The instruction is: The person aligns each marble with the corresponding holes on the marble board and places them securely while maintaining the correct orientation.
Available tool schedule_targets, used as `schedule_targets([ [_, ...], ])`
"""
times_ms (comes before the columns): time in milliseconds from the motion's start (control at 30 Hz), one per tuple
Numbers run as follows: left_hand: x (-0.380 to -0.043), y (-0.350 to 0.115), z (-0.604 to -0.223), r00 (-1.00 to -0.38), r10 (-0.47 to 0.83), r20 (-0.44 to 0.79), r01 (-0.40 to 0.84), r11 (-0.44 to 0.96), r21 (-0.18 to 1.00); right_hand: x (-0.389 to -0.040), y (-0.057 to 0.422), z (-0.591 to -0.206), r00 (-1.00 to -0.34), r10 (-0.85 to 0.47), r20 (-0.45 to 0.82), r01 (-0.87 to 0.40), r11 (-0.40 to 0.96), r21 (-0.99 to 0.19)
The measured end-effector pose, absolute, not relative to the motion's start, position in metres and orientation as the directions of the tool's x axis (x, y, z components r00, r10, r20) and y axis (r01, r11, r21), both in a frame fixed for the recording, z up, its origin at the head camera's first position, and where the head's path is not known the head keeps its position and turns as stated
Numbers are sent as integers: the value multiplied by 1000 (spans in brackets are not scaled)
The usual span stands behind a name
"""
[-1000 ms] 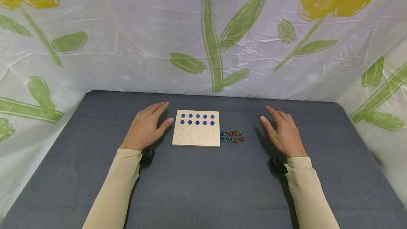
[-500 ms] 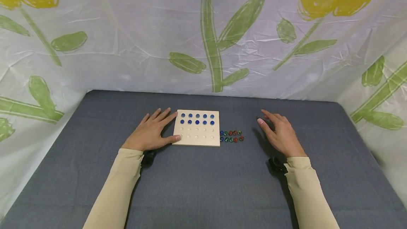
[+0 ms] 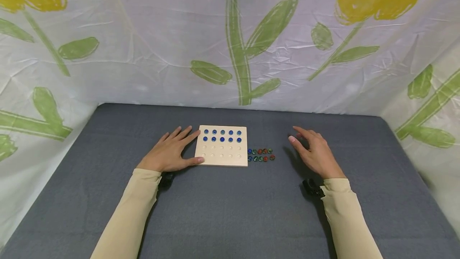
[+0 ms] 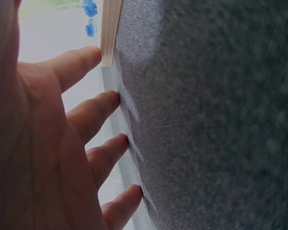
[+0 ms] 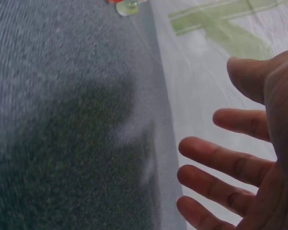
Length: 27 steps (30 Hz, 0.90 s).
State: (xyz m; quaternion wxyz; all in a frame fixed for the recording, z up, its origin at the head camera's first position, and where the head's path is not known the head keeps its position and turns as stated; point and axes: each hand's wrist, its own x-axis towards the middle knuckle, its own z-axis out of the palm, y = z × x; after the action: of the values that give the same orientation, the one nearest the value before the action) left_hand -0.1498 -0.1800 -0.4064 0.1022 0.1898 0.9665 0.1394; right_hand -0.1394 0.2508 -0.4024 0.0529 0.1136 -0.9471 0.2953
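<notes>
Ten blue marbles (image 3: 222,135) fill the two far rows of the wooden peg board (image 3: 221,151), which lies flat near the middle of the grey table (image 3: 230,211); the two near rows of dimples stand bare. Just beside the board's right edge a small cluster of loose marbles (image 3: 261,154) — blue, green and red — sits in two short rows on the cloth, close enough, I judge, to be picked off one at a time.

The left hand (image 3: 169,152) lies flat on the table with fingers straight and spread, its thumb along the board's near-left corner and its forefinger against the left edge; that reads to me as steadying the board so it does not slide on the cloth. In the left wrist view one fingertip meets the board's edge while the other fingers (image 4: 98,112) press the cloth.

The right hand (image 3: 316,153) hovers right of the loose marbles, well apart from them, fingers relaxed and slightly parted, holding nothing — its shadow falls on the cloth beneath.

Open cloth stretches all round, widest toward the person; the flowered plastic sheet (image 3: 230,43) walls off the back and both sides
</notes>
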Motion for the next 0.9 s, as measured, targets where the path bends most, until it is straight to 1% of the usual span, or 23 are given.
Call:
schedule_targets([
  [333, -150, -179, -408, -908, 391, -153, 329, 889, 317, -139, 248, -404, -959, -227, 171, -284, 718, -635],
  [600, -151, -180, -409, -906, 396, -152, 334, 886, 321, -139, 247, -406, -946, -254, 200, -319, 639, -700],
  [733, -151, -179, -409, -905, 397, -156, 333, 886, 322, -139, 246, -408, -946, -267, 184, -311, 589, -746],
  [900, -151, -180, -408, -907, 393, -151, 329, 885, 328, -139, 243, -408, -943, -305, 132, -287, 547, -787],
])
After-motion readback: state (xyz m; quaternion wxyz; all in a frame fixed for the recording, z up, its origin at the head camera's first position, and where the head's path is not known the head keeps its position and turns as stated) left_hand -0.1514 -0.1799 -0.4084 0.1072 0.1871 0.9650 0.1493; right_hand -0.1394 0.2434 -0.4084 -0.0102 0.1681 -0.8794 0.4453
